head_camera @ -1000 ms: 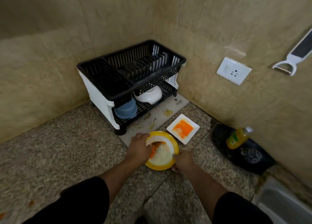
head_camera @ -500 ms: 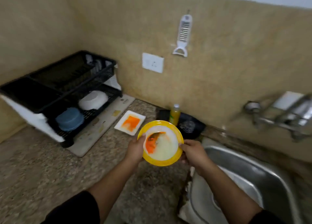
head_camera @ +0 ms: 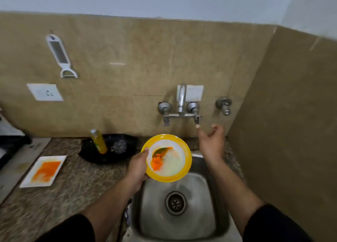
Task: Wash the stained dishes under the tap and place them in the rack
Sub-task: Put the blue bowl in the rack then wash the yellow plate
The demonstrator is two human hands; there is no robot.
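A round yellow-rimmed plate (head_camera: 169, 161) with an orange and green stain is held over the back edge of the steel sink (head_camera: 217, 221). My left hand (head_camera: 138, 166) grips the plate's left rim. My right hand (head_camera: 211, 141) is off the plate, fingers apart, reaching up just below the right handle of the wall tap (head_camera: 181, 103). No water is seen running. A square white plate (head_camera: 43, 171) smeared with orange lies on the counter at the left. Only a dark corner of the dish rack (head_camera: 9, 141) shows at the left edge.
A black tray (head_camera: 94, 154) behind the counter holds a yellow soap bottle (head_camera: 99, 141) and a steel scrubber (head_camera: 118, 146). A wall socket (head_camera: 44, 92) and a hanging peeler (head_camera: 61, 56) are on the tiles. A side wall stands close on the right.
The view swung right from the rack to the sink. The yellow plate came off the counter and over the sink. My right hand let go of its rim and rose toward the tap.
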